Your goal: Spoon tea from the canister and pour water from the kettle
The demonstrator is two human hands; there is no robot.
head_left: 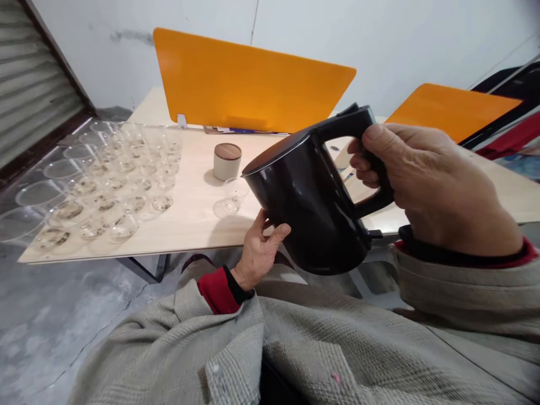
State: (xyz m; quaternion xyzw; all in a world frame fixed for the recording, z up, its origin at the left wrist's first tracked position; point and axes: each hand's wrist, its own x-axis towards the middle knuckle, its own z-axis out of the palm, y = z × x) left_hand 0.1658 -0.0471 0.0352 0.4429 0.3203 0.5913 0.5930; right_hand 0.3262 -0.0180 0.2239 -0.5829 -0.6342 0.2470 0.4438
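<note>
My right hand (426,174) is wrapped round the handle of a black electric kettle (312,202). The kettle tilts to the left, its spout close to a clear plastic cup (233,197) on the table. No stream of water can be made out. At the kettle's lower left side is my left hand (258,250), thumb stretched out and overlapping the kettle's edge, its other fingers partly hidden. Whether it presses on the kettle, I cannot tell. Just beyond the cup stands a pale canister (227,162) with a brown wooden-looking lid.
Several clear cups (113,185) with dark bits at their bottoms stand in rows on the left of the light wooden table (189,225). An orange divider panel (253,84) rises along the back. A second orange panel (455,109) is farther right. Flat papers lie under the first panel.
</note>
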